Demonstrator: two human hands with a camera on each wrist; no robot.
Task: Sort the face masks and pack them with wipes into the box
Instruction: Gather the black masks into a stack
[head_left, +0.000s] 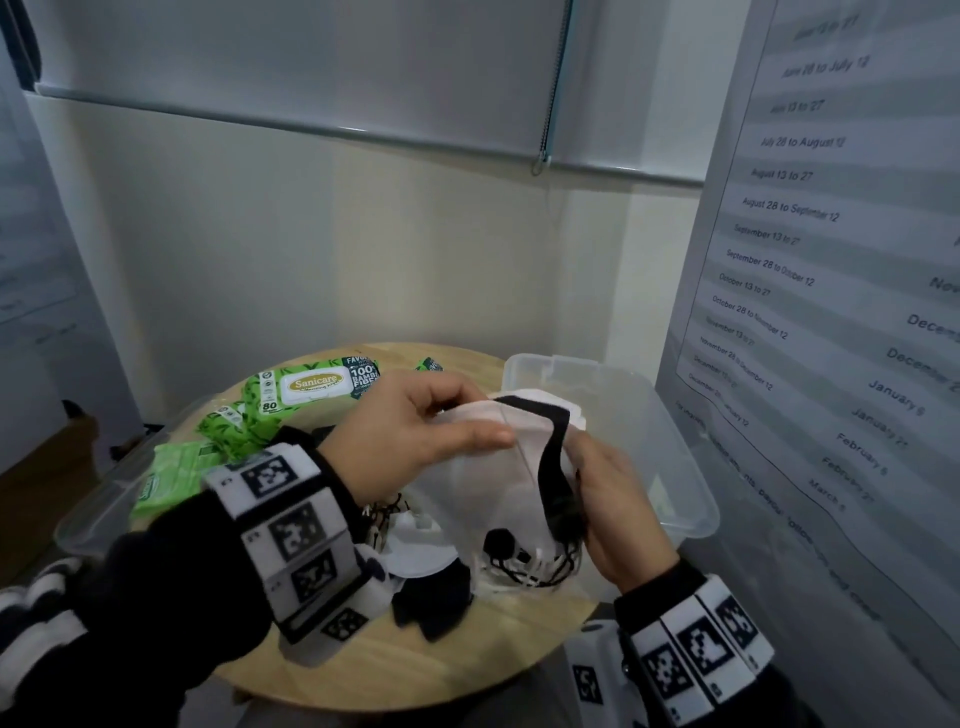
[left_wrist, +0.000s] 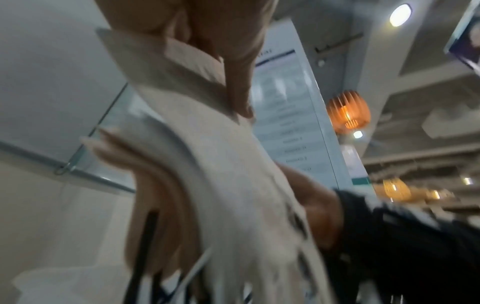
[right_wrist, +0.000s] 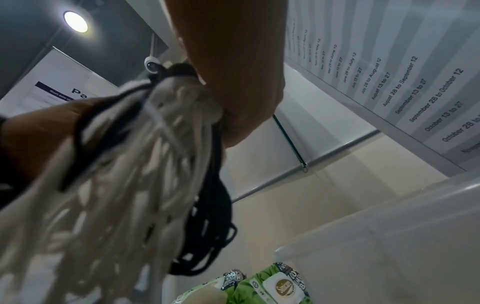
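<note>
Above the round table, both hands hold a stack of white face masks (head_left: 488, 467) with one black mask (head_left: 553, 457) in it. My left hand (head_left: 441, 421) pinches the stack's upper left edge between thumb and fingers. My right hand (head_left: 608, 499) grips the right end, where white and black ear loops (head_left: 524, 564) hang down. In the left wrist view the fingers (left_wrist: 233, 61) pinch the pale masks (left_wrist: 221, 164). The right wrist view shows the hand (right_wrist: 233, 86) closed round the bunched loops (right_wrist: 145, 164). The clear plastic box (head_left: 685, 467) stands just right of the hands.
A large green wipes pack (head_left: 311, 389) and smaller green packs (head_left: 234, 428) lie at the table's back left. Loose black masks (head_left: 431, 597) and a white mask (head_left: 415, 553) lie under the hands on the wooden table (head_left: 467, 660). A wall poster (head_left: 831, 260) hangs close on the right.
</note>
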